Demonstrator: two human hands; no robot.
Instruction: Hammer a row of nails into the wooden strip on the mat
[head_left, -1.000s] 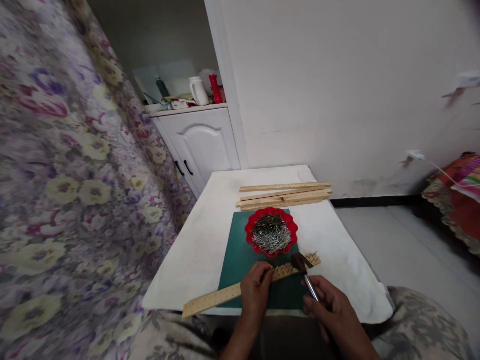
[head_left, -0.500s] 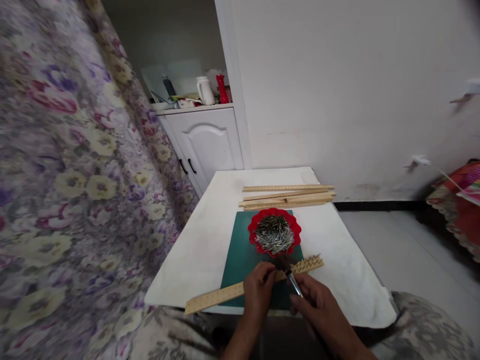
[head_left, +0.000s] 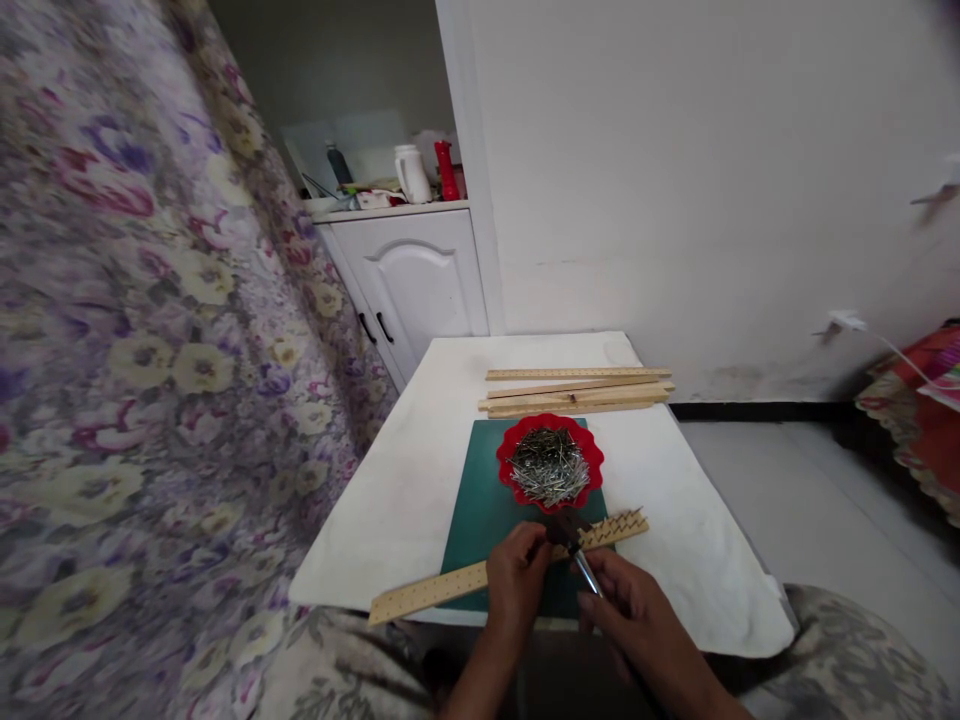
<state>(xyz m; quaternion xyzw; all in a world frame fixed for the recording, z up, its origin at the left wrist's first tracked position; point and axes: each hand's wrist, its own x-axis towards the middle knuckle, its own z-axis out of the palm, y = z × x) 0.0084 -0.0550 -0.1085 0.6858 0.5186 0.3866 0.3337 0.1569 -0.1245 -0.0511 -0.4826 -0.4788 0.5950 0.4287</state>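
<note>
A long wooden strip [head_left: 435,592] lies slantwise across a green mat [head_left: 480,520] near the table's front edge, with a row of nails standing along its right end [head_left: 619,524]. My left hand [head_left: 516,580] is closed in a pinch on the strip's middle, next to the hammer head. My right hand [head_left: 626,615] is wrapped round the metal handle of a small hammer [head_left: 574,540], whose dark head rests on the strip just right of my left fingers.
A red scalloped dish [head_left: 550,465] full of nails sits on the mat behind the strip. Several wooden strips [head_left: 576,390] lie at the far side of the white table [head_left: 390,500]. A flowered curtain hangs at left, a white cabinet [head_left: 416,280] behind.
The hammer head has moved left along the strip, from near its nailed right end to beside my left fingers. My left hand has stayed on the strip.
</note>
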